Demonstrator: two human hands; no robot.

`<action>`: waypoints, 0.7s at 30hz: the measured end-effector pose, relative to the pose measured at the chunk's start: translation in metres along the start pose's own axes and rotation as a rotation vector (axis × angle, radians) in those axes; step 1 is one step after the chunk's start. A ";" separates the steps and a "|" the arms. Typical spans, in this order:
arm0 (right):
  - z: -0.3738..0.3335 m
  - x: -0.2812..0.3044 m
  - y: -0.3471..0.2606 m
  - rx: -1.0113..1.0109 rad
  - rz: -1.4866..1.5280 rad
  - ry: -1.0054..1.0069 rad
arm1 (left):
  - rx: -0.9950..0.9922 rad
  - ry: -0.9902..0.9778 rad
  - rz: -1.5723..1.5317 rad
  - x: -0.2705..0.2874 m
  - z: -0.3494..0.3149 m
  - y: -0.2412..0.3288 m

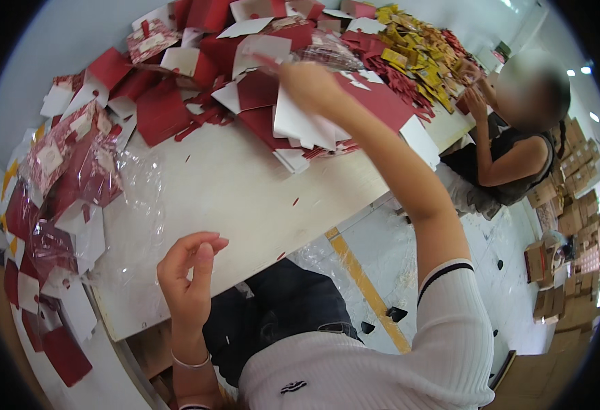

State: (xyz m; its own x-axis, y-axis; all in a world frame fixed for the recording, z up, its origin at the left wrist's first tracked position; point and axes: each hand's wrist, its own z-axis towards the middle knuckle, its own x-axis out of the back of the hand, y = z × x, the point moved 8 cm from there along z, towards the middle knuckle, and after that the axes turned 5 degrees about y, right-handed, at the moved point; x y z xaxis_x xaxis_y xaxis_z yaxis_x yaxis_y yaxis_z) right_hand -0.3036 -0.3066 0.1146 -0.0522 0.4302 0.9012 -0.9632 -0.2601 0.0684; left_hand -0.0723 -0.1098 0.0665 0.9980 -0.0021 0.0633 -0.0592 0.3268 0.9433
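Observation:
My left hand (189, 273) hovers over the near edge of the table, fingers loosely curled and apart from the thumb, with nothing in it. My right arm stretches to the far side. There, my right hand (311, 87) is over a pile of red and white folding cartons (259, 89), smeared by motion. A blurred reddish shape lies by its fingertips; whether it is held cannot be made out. Below that hand, a stack of flat red and white cartons (305, 126) lies on the table (245, 184).
Cartons in clear plastic film (85, 160) crowd the left end. Yellow sachets (416, 58) and red pieces heap at the far right, where another person (519, 143) works with both hands raised. Brown cardboard boxes (573, 212) stand at the right, beyond a floor with a yellow line (365, 280).

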 end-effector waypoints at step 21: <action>-0.089 0.006 -0.107 0.260 1.339 -0.080 | -0.699 0.285 0.758 0.030 0.003 0.037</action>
State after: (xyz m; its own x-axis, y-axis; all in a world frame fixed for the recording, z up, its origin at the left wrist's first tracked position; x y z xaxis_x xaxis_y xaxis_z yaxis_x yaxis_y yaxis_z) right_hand -0.2239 -0.1996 0.0747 -0.8737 -0.3253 0.3616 -0.1103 -0.5916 -0.7986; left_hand -0.0446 -0.1002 0.1043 0.6803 0.6200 0.3908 -0.7302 0.6195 0.2882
